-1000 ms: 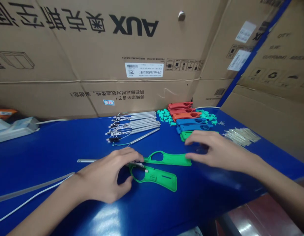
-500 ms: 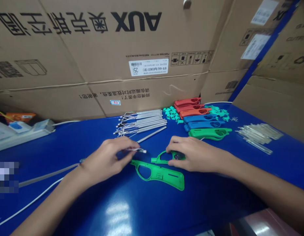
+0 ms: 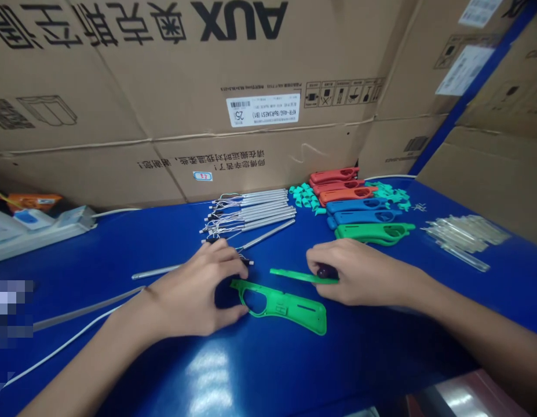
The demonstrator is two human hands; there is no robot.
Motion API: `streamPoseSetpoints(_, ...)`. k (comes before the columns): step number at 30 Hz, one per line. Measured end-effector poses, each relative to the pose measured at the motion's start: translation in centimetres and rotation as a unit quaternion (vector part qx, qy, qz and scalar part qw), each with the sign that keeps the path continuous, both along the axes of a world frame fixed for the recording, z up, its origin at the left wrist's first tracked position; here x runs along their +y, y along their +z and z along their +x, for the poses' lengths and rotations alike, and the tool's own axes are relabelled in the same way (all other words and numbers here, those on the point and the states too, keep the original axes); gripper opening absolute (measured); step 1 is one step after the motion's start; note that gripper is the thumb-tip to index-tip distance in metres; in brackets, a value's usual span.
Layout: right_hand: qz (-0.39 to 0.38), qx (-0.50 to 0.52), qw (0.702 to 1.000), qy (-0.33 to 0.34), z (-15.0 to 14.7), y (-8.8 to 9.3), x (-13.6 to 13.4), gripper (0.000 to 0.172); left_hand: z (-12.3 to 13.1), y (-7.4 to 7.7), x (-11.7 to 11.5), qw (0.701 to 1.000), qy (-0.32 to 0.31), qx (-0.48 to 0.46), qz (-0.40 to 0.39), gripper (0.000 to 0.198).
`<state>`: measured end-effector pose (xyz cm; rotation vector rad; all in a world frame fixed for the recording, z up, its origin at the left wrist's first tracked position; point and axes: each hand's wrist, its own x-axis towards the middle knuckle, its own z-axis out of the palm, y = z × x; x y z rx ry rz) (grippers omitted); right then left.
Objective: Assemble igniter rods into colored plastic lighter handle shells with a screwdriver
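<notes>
A green lighter shell half (image 3: 289,307) lies on the blue table with its hollow inner side up. My left hand (image 3: 198,289) is over its narrow end, thumb and fingers apart; the thumb is close to the loop. Past those fingertips is a small white plug on a dark part (image 3: 249,262). Partly under my left hand lies a silver metal tube (image 3: 157,271). My right hand (image 3: 355,272) grips a second green shell half (image 3: 292,274), seen edge-on. A dark, round-ended thing (image 3: 327,271) also shows in that hand; its kind is unclear.
Silver tubes with wires (image 3: 263,211) lie behind. Red, orange, blue and green lighter handles (image 3: 368,217) are stacked at the back right, beside small teal pieces (image 3: 305,196). Clear plastic tubes (image 3: 468,234) lie far right. A power strip (image 3: 37,231) stands left; cardboard (image 3: 185,116) walls the back.
My left hand has let go of the wired piece and spread over the lying shell half. A silver tube now shows by it. My right hand has turned its shell half edge-on.
</notes>
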<state>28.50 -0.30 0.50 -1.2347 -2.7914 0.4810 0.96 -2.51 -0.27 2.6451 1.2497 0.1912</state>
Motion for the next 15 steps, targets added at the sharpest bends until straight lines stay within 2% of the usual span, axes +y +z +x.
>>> streamPoseSetpoints(3, -0.001, 0.028, 1.000, 0.005, -0.2, 0.1, -0.6, 0.015, 0.7, -0.5, -0.2, 0.999, 0.024, 0.019, -0.023, 0.038)
streamPoseSetpoints(7, -0.004, 0.052, 0.998, 0.034, -0.5, -0.3, -0.9, 0.017, 1.5, -0.8, -0.4, 0.999, 0.015, 0.008, -0.043, 0.030)
streamPoseSetpoints(10, 0.016, 0.057, 0.996, 0.071, -0.7, -0.9, -0.8, 0.030, 1.6, -0.9, -0.4, 0.998, 0.011, -0.010, -0.065, 0.024)
streamPoseSetpoints(15, 0.062, 0.037, 0.991, 0.114, -1.1, -2.5, -1.2, 0.048, 1.2, -0.9, -0.3, 0.995, 0.023, -0.042, -0.091, 0.032)
